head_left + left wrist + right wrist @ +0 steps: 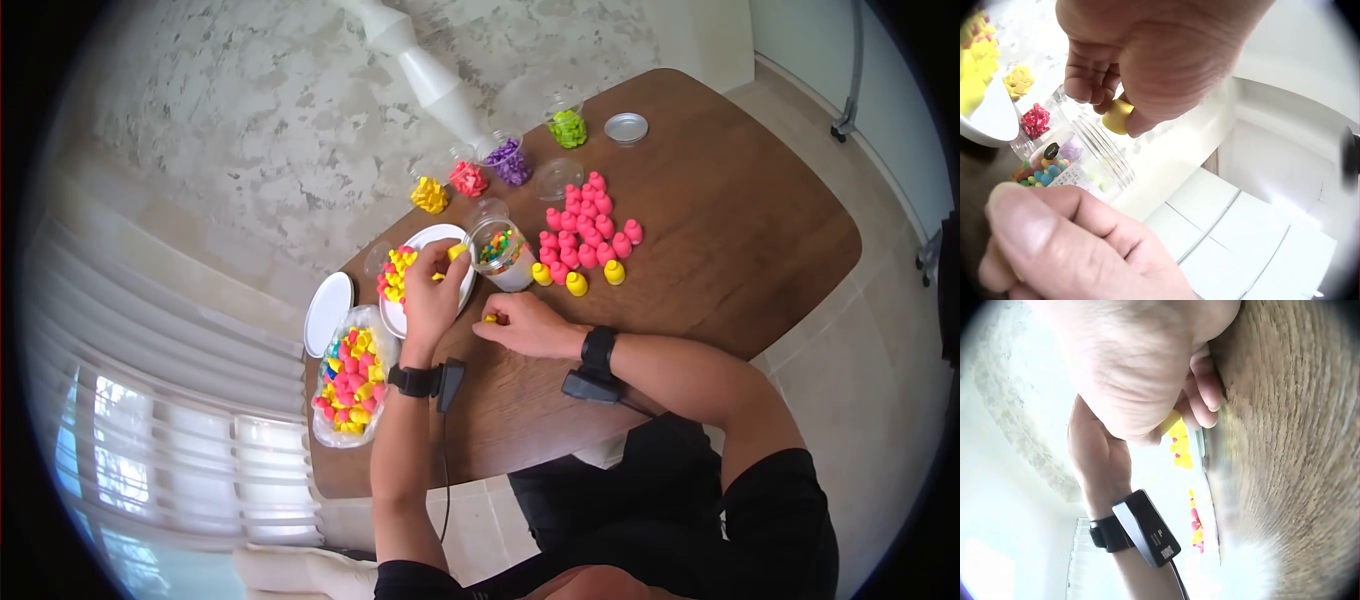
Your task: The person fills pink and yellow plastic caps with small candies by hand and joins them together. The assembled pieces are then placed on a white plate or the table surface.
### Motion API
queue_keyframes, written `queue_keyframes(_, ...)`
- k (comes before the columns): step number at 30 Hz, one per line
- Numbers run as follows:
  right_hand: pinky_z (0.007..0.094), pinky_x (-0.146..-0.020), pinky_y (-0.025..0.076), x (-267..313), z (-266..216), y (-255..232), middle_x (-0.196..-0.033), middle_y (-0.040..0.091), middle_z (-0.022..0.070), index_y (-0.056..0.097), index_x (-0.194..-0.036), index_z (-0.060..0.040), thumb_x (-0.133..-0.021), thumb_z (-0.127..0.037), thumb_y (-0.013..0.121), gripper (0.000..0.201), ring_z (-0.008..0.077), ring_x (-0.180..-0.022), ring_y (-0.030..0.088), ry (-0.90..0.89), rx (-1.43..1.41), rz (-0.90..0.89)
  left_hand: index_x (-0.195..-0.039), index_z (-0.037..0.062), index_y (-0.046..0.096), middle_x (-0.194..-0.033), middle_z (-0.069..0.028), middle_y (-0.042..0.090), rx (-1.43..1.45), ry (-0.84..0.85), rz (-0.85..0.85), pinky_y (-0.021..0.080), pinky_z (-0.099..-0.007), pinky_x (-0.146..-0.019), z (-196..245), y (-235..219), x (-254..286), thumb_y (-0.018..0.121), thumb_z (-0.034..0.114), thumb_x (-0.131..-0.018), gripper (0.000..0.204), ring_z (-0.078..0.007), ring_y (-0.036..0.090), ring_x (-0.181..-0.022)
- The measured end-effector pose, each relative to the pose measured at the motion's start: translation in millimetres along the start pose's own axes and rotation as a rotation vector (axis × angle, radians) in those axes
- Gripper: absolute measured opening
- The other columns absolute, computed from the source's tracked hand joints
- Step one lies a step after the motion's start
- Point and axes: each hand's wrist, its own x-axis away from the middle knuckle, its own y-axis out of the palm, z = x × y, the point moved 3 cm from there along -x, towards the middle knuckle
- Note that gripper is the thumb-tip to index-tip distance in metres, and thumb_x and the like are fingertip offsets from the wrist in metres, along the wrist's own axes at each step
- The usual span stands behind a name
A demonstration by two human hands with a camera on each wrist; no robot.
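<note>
My left hand (432, 305) is raised beside the open clear jar (513, 272), over the edge of the white plate (393, 318). Thumb and fingertips pinch a small rounded yellow piece (1118, 117) close to the jar's rim. Low over the table in front of the jar, my right hand (535, 326) pinches another small yellow piece (1170, 422), mostly covered by its curled fingers. Small multicoloured balls (496, 245) are inside the jar. Yellow and pink small pieces (398, 275) lie on the plate.
Pink bottle-shaped pieces (590, 228) stand grouped right of the jar, with a few yellow ones (614, 271) in front. A plastic bag (350, 385) of mixed pieces lies at left, near a white lid (329, 314). Behind are tubs of yellow, red, purple (508, 162) and green pieces.
</note>
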Motion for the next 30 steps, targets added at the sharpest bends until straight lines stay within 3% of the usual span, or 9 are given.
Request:
queue_keyframes(4, 0.0281, -0.052, 0.049, -4, 4, 1, -0.071, 0.065, 0.0042, 0.063, -0.091, -0.0019, -0.102, -0.031, 0.067, 0.032, 0.0095, -0.060, 0.063, 0.059, -0.087, 0.009, -0.115, 0.0002, 0.063, -0.091, -0.0029, 0.066, 0.377, -0.172, -0.056, 0.054, -0.0236, -0.063, -12, -11, 31, 0.070, 0.009, -0.099, 0.019, -0.0072, 0.062, -0.074)
queue_keyframes(7, 0.0272, -0.052, 0.049, -4, 8, 1, -0.073, 0.062, 0.0020, 0.062, -0.094, -0.0023, -0.104, -0.032, 0.065, 0.031, 0.0090, -0.059, 0.061, 0.172, -0.257, 0.061, -0.117, -0.0001, 0.062, -0.092, -0.0039, 0.068, 0.444, -0.203, -0.077, 0.054, -0.0248, -0.064, -19, -11, 58, 0.067, 0.008, -0.102, 0.018, -0.0094, 0.064, -0.074)
queue_keyframes(8, 0.0292, -0.049, 0.047, -5, 6, 1, -0.070, 0.064, 0.0037, 0.064, -0.092, -0.0005, -0.104, -0.032, 0.064, 0.033, 0.0094, -0.054, 0.059, 0.119, -0.304, 0.118, -0.118, -0.0002, 0.062, -0.095, -0.0045, 0.069, 0.452, -0.215, -0.108, 0.056, -0.0254, -0.068, -25, -10, 65, 0.068, 0.008, -0.101, 0.020, -0.0108, 0.067, -0.079)
queue_keyframes(12, 0.0256, -0.052, 0.049, -3, 2, -2, -0.080, 0.066, 0.0039, 0.061, -0.105, -0.0001, -0.104, -0.027, 0.064, 0.027, 0.0083, -0.060, 0.062, 0.164, -0.353, 0.080, -0.119, 0.0001, 0.062, -0.100, -0.0038, 0.069, 0.550, -0.278, -0.171, 0.059, -0.0258, -0.073, -52, 0, 85, 0.071, 0.005, -0.099, 0.023, -0.0105, 0.067, -0.086)
queue_keyframes(18, 0.0225, -0.058, 0.054, -5, -3, 5, -0.087, 0.072, 0.0055, 0.063, -0.108, 0.0023, -0.102, -0.016, 0.068, 0.020, 0.0073, -0.070, 0.066, 0.202, -0.282, -0.004, -0.118, -0.0008, 0.064, -0.099, -0.0028, 0.070, 0.585, -0.290, -0.251, 0.057, -0.0235, -0.075, -61, 5, 91, 0.072, 0.003, -0.098, 0.022, -0.0075, 0.066, -0.085)
queue_keyframes(23, 0.0217, -0.057, 0.052, -6, 2, 5, -0.086, 0.072, 0.0056, 0.065, -0.104, 0.0018, -0.103, -0.018, 0.068, 0.020, 0.0068, -0.070, 0.066, 0.261, -0.198, -0.023, -0.114, -0.0018, 0.066, -0.098, -0.0018, 0.069, 0.510, -0.250, -0.253, 0.054, -0.0221, -0.075, -71, 9, 95, 0.075, 0.003, -0.096, 0.021, -0.0057, 0.065, -0.086)
queue_keyframes(24, 0.0214, -0.057, 0.051, -5, 3, 5, -0.085, 0.072, 0.0052, 0.066, -0.104, 0.0015, -0.103, -0.018, 0.067, 0.020, 0.0067, -0.070, 0.066, 0.280, -0.191, -0.018, -0.104, -0.0006, 0.069, -0.084, 0.0012, 0.068, 0.547, -0.254, -0.196, 0.052, -0.0234, -0.070, -68, 10, 96, 0.080, 0.010, -0.093, 0.018, -0.0038, 0.059, -0.077)
queue_keyframes(30, 0.0201, -0.058, 0.050, -4, 2, 6, -0.083, 0.071, 0.0032, 0.068, -0.108, -0.0001, -0.106, -0.021, 0.063, 0.022, 0.0065, -0.067, 0.065, 0.298, -0.176, 0.019, -0.106, 0.0002, 0.069, -0.087, 0.0013, 0.069, 0.530, -0.258, -0.190, 0.053, -0.0228, -0.072, -65, 6, 95, 0.079, 0.009, -0.093, 0.019, -0.0039, 0.061, -0.079)
